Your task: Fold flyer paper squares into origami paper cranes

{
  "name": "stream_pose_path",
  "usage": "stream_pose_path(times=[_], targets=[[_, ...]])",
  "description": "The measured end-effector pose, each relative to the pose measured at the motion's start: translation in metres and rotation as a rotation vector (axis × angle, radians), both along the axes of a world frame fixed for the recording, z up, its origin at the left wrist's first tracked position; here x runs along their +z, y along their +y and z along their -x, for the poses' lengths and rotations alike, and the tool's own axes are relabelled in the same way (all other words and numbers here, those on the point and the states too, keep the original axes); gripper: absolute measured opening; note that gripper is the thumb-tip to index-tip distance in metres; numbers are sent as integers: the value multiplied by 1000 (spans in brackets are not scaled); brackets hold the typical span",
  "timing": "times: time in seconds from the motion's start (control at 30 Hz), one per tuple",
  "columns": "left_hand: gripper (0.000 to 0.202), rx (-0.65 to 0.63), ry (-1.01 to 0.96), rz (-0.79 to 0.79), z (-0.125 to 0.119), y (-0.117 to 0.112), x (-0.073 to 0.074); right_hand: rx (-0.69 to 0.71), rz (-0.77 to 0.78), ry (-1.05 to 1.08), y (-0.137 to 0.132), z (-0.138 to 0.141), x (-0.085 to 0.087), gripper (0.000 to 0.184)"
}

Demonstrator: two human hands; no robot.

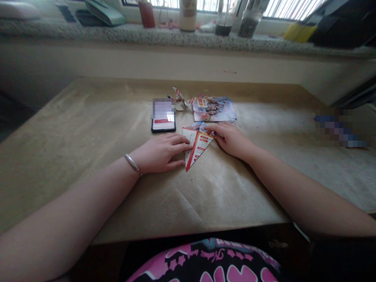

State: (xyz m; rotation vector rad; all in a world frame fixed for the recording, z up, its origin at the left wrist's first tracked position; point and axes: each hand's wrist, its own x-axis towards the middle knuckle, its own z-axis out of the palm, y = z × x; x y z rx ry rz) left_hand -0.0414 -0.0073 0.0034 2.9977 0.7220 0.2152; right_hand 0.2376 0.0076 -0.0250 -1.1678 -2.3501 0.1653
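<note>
A printed paper sheet [197, 149], white, red and orange, lies folded into a kite shape with its point toward me. On its left half rest the fingertips of my left hand [164, 152], which lies flat with the fingers stretched out and the thumb beside the paper. My right hand [230, 137] is at the upper right corner, fingers curled and closed on the paper's edge. Part of the top edge is hidden under those fingers. Just beyond my left hand lies a phone [163, 124] with a lit screen, partly blurred.
A stack of colourful printed leaflets [216, 109] lies behind my right hand. Beside it stands a folded paper figure [181, 102]. A blue strip-like item [342, 131] lies at the right of the cloth-covered table [117, 203]. Bottles and jars [188, 15] line the windowsill.
</note>
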Motion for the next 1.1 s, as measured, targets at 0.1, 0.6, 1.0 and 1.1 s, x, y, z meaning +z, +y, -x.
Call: stream_pose_path(times=[0.1, 0.6, 1.0, 1.1], targets=[[43, 5, -8, -21, -2, -1, -1, 17, 25, 31, -3, 1, 2, 40], [45, -7, -13, -17, -2, -2, -2, -5, 179, 265, -6, -9, 8, 49], [47, -8, -3, -7, -3, 1, -5, 147, 75, -30, -13, -7, 12, 15], [47, -15, -18, -26, -3, 1, -7, 168, 57, -61, -14, -6, 10, 27]])
